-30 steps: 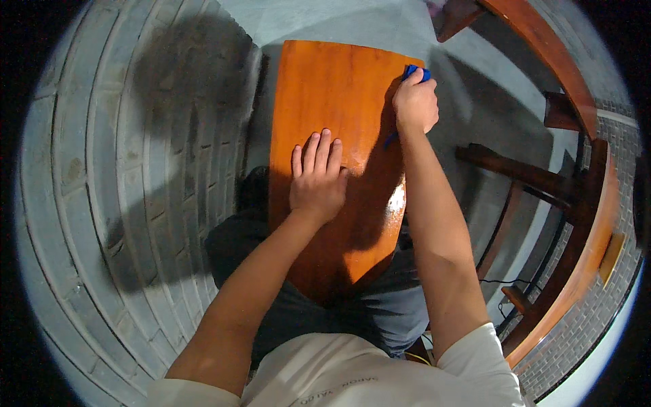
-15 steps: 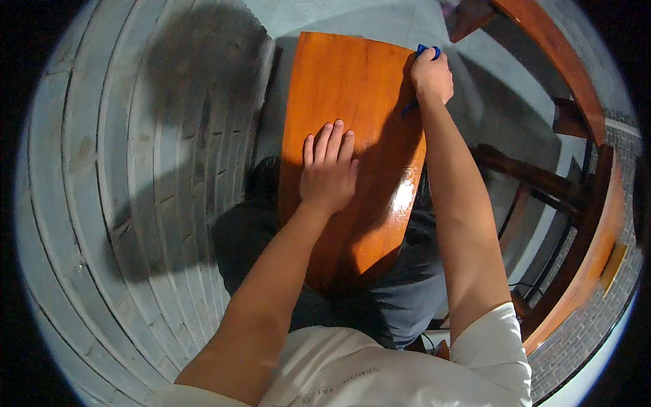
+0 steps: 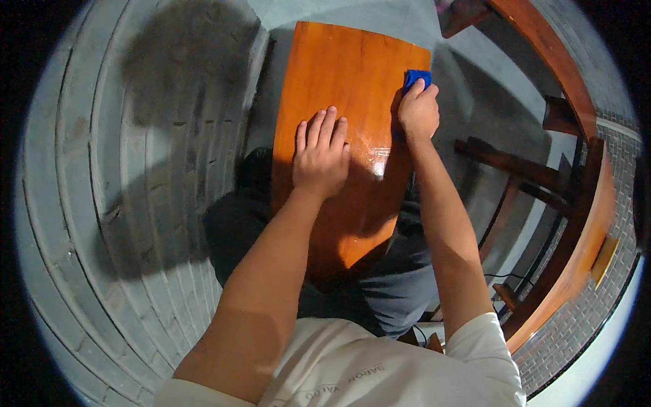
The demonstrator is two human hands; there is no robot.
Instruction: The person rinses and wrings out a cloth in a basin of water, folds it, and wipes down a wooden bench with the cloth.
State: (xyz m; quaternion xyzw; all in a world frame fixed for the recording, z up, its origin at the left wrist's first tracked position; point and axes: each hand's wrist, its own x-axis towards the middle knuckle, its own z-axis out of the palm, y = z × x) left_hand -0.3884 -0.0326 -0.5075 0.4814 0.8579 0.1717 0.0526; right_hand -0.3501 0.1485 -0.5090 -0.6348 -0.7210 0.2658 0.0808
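Observation:
A glossy orange-brown wooden board lies across my lap, its far end tilted away from me and a bright reflection on its middle. My left hand rests flat on the board left of centre, fingers stretched out and a little apart. At the far right edge of the board, my right hand grips a blue cloth and presses it against the wood. Part of the cloth is hidden under the fingers.
A grey brick wall rises on the left, with my shadow on it. To the right stands dark reddish-brown wooden furniture with a curved rail and crossbars. A thin black cable runs near it. Grey floor shows beyond the board.
My right hand has drawn the blue cloth nearer to me along the board's right edge, and more of the cloth shows. The left hand stays flat on the board.

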